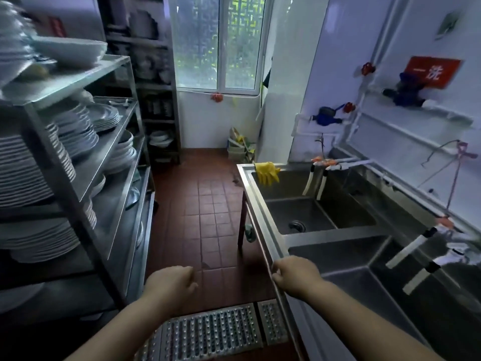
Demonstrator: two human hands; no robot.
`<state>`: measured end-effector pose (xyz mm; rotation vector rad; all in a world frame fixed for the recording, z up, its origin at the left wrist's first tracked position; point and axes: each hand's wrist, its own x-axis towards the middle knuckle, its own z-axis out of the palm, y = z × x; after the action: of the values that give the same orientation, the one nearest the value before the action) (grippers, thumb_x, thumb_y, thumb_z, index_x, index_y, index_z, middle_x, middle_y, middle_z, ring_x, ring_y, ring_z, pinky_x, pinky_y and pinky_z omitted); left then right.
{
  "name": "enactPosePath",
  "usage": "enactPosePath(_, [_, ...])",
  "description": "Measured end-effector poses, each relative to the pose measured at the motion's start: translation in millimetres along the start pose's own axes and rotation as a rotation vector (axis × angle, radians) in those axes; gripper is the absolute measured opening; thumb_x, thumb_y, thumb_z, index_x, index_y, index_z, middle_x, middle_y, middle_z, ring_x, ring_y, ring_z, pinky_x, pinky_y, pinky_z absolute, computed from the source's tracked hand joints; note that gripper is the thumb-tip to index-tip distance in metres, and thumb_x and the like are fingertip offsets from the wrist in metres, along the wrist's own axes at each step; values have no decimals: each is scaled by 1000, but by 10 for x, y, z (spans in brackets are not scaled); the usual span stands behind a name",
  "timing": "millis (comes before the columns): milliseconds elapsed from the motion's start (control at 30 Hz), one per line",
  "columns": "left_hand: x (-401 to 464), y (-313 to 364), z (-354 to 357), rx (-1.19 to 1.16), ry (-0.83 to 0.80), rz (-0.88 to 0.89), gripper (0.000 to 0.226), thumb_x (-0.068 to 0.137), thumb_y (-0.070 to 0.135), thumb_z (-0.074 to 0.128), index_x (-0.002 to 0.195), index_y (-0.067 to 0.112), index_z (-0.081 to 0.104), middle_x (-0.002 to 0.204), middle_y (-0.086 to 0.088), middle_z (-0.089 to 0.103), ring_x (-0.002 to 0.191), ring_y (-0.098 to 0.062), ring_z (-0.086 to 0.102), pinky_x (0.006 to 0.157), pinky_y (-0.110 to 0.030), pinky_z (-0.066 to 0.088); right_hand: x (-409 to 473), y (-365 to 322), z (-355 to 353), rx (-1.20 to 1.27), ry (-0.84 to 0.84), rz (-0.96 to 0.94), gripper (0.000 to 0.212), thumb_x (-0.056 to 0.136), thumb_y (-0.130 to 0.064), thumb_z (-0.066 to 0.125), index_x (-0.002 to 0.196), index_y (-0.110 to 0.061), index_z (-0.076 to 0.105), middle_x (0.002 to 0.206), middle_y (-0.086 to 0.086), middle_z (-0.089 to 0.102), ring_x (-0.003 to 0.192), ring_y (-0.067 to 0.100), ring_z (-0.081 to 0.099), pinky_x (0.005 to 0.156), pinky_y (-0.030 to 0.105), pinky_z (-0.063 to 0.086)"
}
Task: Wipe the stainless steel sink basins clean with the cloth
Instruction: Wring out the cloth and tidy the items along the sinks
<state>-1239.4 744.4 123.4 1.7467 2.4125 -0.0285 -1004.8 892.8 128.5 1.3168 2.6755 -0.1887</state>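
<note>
Right hand (294,273) is resting on the front rim of the stainless steel sink unit (268,230), fingers curling loosely over the edge, pinching nothing. Left hand (171,281) is hanging over the red tiled floor (208,204), loosely curled, its grip holding nothing. No cloth is showing anywhere in view; it cannot be told where it is. Near basin (364,282) is lying just right of the right grip; far basin (302,212), with a drain fitting, is sitting well ahead of it, past a steel divider. Yellow rubber glove (266,173) is draping over the far rim. Judgement: a cloth is going to be soft, light and limp, best bunched in the palm; the steel is looking smooth, stiff and probably slippery where wet. White-tipped taps (408,250) are jutting over the near basin, likely crowding the wipe. Red wall sign (432,72), up and right of the grip, is showing white characters, apparently "一洗". Plate stacks (23,168) are filling the shelving left of the left grip.
</note>
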Motion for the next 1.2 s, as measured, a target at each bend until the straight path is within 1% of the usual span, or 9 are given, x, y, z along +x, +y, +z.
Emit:
enactPosePath(133, [793,-448,-203,18,14,29,31,92,44,44,110,23,57,116,4,62,110,-17,57,81,-28,44,720,-69,-163,34,22,53,28,91,-33,46,110,-23,64,113,1,64,103,25,59,79,33,48])
enactPosePath(233, [1332,-620,-276,12,-4,54,30,92,44,44,110,23,57,116,4,62,110,-17,57,82,-27,44,1137,-9,-171,65,7,105,27,91,-34,46,109,-24,64,112,1,65,103,24,59,77,31,46])
enactPosePath(467, [2658,-769,-298,41,-1,120,31,91,45,44,110,25,57,115,5,62,110,-17,57,82,-27,44,2231,494,-221,70,-45,229,27,92,-33,44,109,-26,63,115,-1,64,104,23,59,76,31,45])
enactPosePath(633, [3801,-738,-426,74,23,154,29,90,45,44,108,27,58,110,6,63,106,-16,58,78,-28,43,3263,909,-344,141,-13,266,24,94,-33,44,108,-27,64,110,-6,65,99,17,59,71,29,43])
enactPosePath(700, [4283,-708,-536,64,16,154,28,89,45,45,107,27,58,110,7,64,106,-15,58,78,-27,44,3682,1090,-402,190,-7,300,23,93,-34,46,106,-29,63,110,-6,65,98,16,59,74,29,46])
enactPosePath(933, [5793,-453,-792,72,16,205,28,90,41,44,106,23,59,109,5,65,105,-17,59,77,-27,45,4878,1644,-599,252,1,355,26,93,-34,45,110,-30,64,115,-5,64,104,19,59,72,27,40])
enactPosePath(1033, [6300,-254,-761,88,-35,273,26,89,39,44,104,22,58,109,4,65,105,-18,59,75,-27,44,5198,1797,-617,280,-30,405,27,92,-34,45,111,-31,63,117,-5,63,106,19,58,76,28,42])
enactPosePath(1100, [6675,-123,-719,90,-62,331,25,89,36,44,102,21,58,107,2,65,102,-19,60,75,-27,45,5394,1907,-598,299,-37,446,27,92,-33,44,111,-30,63,117,-5,63,106,19,58,75,28,41])
enactPosePath(1200, [7288,66,-636,64,-91,436,25,89,35,43,105,24,59,106,3,66,101,-19,61,75,-27,45,5645,2035,-568,321,-53,532,27,92,-32,44,111,-30,63,117,-4,63,107,21,58,74,28,40])
